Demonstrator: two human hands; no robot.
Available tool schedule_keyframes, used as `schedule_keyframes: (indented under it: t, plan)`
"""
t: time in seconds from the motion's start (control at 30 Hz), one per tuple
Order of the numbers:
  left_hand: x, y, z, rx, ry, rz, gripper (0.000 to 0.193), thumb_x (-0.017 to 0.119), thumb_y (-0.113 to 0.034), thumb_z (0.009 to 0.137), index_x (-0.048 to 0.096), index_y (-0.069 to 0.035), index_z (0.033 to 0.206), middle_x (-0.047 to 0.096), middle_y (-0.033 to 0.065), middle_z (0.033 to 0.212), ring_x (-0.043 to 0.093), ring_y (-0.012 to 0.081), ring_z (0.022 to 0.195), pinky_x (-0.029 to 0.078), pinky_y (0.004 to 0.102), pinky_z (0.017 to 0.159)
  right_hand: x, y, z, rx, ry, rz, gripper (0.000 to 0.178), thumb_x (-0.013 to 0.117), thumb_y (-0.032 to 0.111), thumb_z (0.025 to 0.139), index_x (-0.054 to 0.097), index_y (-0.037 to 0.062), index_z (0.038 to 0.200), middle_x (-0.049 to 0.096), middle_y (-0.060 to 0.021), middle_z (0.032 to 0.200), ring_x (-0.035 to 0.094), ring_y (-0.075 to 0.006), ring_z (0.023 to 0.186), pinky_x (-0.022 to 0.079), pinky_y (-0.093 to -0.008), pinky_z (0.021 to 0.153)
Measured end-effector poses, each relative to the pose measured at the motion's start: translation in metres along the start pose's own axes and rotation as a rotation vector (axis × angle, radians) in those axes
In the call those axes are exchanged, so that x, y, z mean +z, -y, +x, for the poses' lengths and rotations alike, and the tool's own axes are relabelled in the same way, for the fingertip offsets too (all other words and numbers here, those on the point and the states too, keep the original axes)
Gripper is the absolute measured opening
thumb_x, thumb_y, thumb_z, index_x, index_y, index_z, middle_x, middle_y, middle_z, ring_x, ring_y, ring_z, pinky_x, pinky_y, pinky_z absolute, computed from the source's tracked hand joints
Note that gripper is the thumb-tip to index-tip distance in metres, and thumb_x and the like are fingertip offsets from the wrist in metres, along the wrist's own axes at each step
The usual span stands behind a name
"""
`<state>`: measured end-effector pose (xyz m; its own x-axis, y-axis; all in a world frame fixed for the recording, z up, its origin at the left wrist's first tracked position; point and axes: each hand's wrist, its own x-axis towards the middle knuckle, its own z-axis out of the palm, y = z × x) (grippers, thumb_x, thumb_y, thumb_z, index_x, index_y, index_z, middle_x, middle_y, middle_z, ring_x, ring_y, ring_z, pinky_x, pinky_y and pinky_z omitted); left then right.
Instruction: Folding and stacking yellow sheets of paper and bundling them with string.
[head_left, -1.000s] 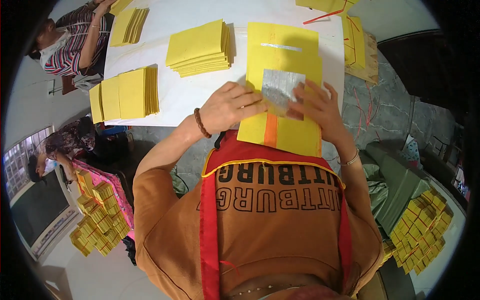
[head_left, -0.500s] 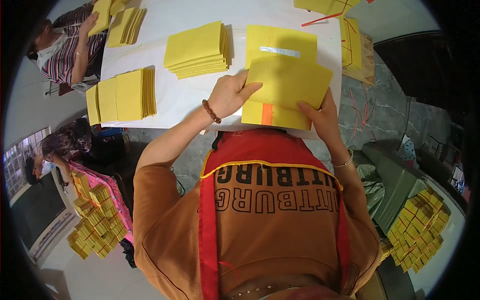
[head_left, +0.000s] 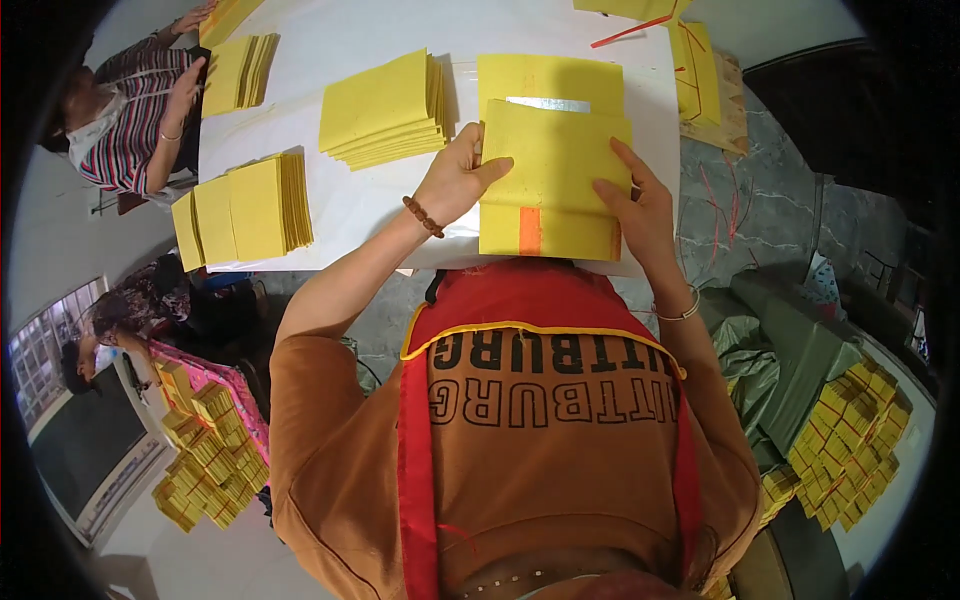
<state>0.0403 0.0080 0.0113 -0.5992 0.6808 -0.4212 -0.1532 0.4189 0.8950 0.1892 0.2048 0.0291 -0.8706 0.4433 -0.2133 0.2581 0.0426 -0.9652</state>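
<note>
A flat stack of yellow paper lies between my two hands, near the table's front edge. My left hand grips its left edge, thumb on top and the other fingers mostly hidden. At the right edge, my right hand holds it with thumb on top and index finger along the side. Under it rests a larger yellow paper sheet or stack, showing above and below. A silvery strip peeks out past the top edge, and an orange strip shows at the bottom.
Left of my hands stand a yellow paper stack and a row of stacks on the white table. A co-worker sits at the far left. Bundles with red ties lie on a wooden board at right.
The upper paper stack has turned from tilted to nearly square over the one beneath, shifting slightly left. My right hand's index finger now shows along its side. The co-worker's hands have moved.
</note>
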Motion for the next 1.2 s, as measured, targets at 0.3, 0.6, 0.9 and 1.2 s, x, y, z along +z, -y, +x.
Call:
schedule_keyframes:
  t: [0.3, 0.6, 0.9, 1.2]
  plan:
    - [0.005, -0.04, -0.027, 0.447, -0.362, 0.583, 0.037, 0.065, -0.021, 0.082, 0.051, -0.001, 0.11, 0.057, 0.0143, 0.105, 0.055, 0.0211, 0.094, 0.042, 0.0341, 0.076, -0.001, -0.005, 0.001, 0.026, -0.027, -0.022, 0.051, 0.065, 0.008, 0.079, 0.05, -0.0012, 0.127, 0.062, -0.0177, 0.111, 0.061, -0.0162, 0.095, 0.048, -0.0272, 0.081]
    - [0.036, -0.029, -0.029, 0.783, 0.148, 1.033, 0.068, 0.064, -0.04, 0.077, 0.042, -0.008, 0.133, 0.04, 0.012, 0.138, 0.031, 0.0286, 0.132, 0.023, 0.0462, 0.107, 0.001, -0.013, 0.0, -0.039, -0.055, -0.065, 0.051, 0.065, 0.01, 0.078, 0.051, -0.0013, 0.126, 0.062, -0.0191, 0.112, 0.061, -0.0202, 0.098, 0.047, -0.0296, 0.084]
    - [0.037, -0.017, -0.025, 0.754, 0.155, 1.093, 0.072, 0.06, -0.049, 0.078, 0.04, -0.009, 0.135, 0.036, 0.0107, 0.141, 0.025, 0.0274, 0.135, 0.018, 0.0465, 0.109, -0.001, -0.01, -0.033, -0.474, -0.101, -0.817, 0.053, 0.067, 0.024, 0.077, 0.053, 0.0061, 0.125, 0.043, -0.0133, 0.137, 0.042, -0.0272, 0.124, 0.03, -0.0445, 0.102]
    - [0.04, -0.014, -0.025, 0.761, 0.146, 1.153, 0.063, 0.056, -0.044, 0.084, 0.041, -0.01, 0.134, 0.033, 0.0136, 0.142, 0.023, 0.0294, 0.135, 0.018, 0.0453, 0.109, -0.002, -0.033, -0.052, -0.548, 0.217, -0.94, 0.061, 0.056, 0.04, 0.084, 0.04, 0.0106, 0.136, 0.031, -0.0073, 0.146, 0.025, -0.0292, 0.135, 0.01, -0.0606, 0.106]
